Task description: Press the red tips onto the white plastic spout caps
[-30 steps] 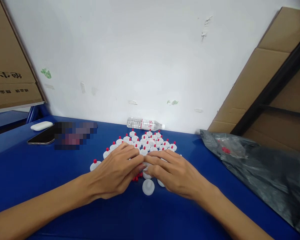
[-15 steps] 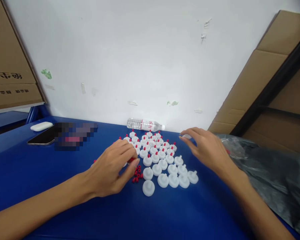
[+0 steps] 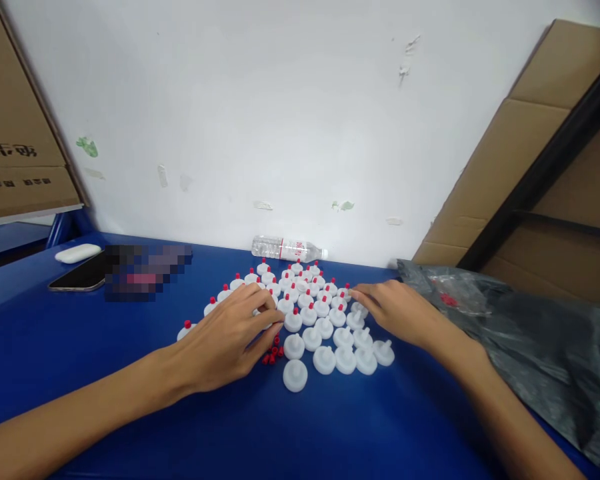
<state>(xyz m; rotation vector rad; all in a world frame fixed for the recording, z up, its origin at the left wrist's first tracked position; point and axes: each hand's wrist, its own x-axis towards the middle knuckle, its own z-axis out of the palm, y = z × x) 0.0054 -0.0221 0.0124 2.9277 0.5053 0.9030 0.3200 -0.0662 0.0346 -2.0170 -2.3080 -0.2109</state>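
My left hand (image 3: 235, 333) is closed in a pinch just above a small pile of red caps (image 3: 273, 353); whatever the fingertips hold is hidden. White round spouted lids (image 3: 295, 376) spread over the blue table. Those toward the back carry red tips, such as one lid (image 3: 293, 320), while several nearer ones have bare spouts. My right hand (image 3: 397, 310) reaches in from the right, fingers drawn together at the right edge of the group. A white lid (image 3: 359, 309) lies partly under its fingertips, close to a red-tipped one; I cannot see what they grip.
A clear plastic bottle (image 3: 290, 249) lies along the white wall. At the left are a phone (image 3: 77, 273) and a white case (image 3: 78, 253). Dark plastic sheeting (image 3: 530, 353) with a clear bag (image 3: 463, 293) covers the right side. Cardboard (image 3: 505, 147) leans behind it.
My right hand has moved left and down to the lids; the white piece in its fingers before no longer shows there. My left hand has shifted slightly right, and the red piece at its fingertips is now hidden.
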